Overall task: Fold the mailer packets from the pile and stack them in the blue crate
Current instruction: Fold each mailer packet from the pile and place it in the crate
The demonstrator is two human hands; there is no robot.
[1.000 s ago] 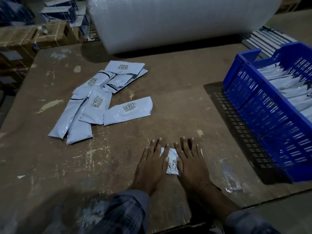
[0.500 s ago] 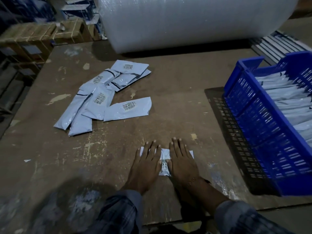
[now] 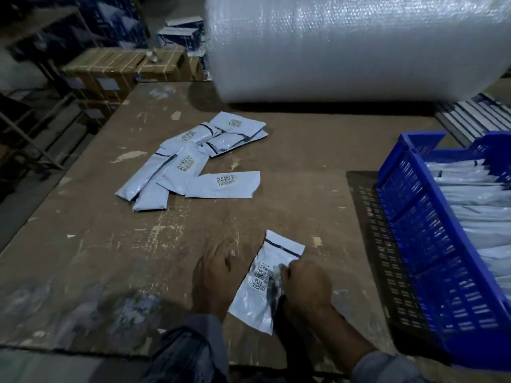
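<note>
Scuffed brown tabletop [image 3: 290, 167] carries a pile of mailer packets [image 3: 190, 161] toward its far left, a bubble-wrap roll [image 3: 345, 45] along the far edge, and the blue crate [image 3: 431, 244] of stacked packets at the right edge. Near the front edge, the right hand [image 3: 305, 286] has its fingers pinching one mailer packet [image 3: 265, 283]; the left hand [image 3: 214, 275] rests beside it, fingers relaxed. Strapped cartons [image 3: 124, 67] stand beyond.

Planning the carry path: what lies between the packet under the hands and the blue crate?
Bare tabletop only, shaded by the blue crate, beyond the packet, per the head view.
</note>
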